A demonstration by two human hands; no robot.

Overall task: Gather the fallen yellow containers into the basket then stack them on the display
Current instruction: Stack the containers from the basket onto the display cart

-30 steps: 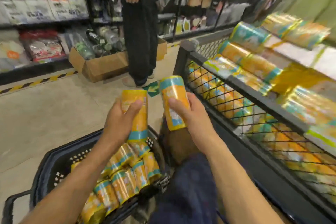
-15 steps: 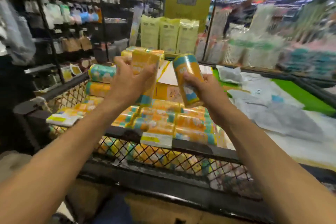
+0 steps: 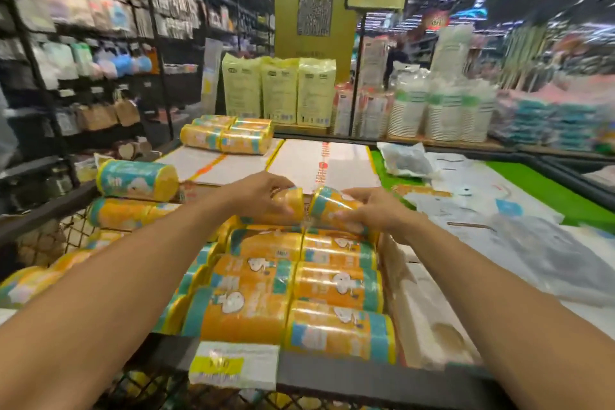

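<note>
Your left hand (image 3: pixel 263 191) and right hand (image 3: pixel 376 210) are both out over the display (image 3: pixel 382 376). Each has its fingers curled round one yellow container lying on its side. The left container (image 3: pixel 289 206) and the right container (image 3: pixel 332 206) lie end to end, their ends all but meeting (touching or a thin gap, I cannot tell).

Nearest you, the display's dark front edge carries a white and yellow price tag (image 3: pixel 233 366), with wire mesh below it. Behind that edge the stacked containers (image 3: pixel 299 283) lie on their sides in two columns, row after row up to your hands. The two you hold are at the far end of that stack, just above its last row.

Off to the left, one more container (image 3: pixel 136 180) lies on its side above others. To the right, clear plastic bags (image 3: pixel 499 236) are spread over a green surface (image 3: pixel 549 190). Beyond your hands lie flat white cartons (image 3: pixel 319 160), with a small pile of containers (image 3: pixel 229 140) on their far left corner.

Farther back stand pale yellow packs (image 3: pixel 279 90), stacks of paper cups (image 3: pixel 439 110) and a yellow pillar (image 3: pixel 312 10). Store shelves (image 3: pixel 100 27) of hanging goods run along the left.
</note>
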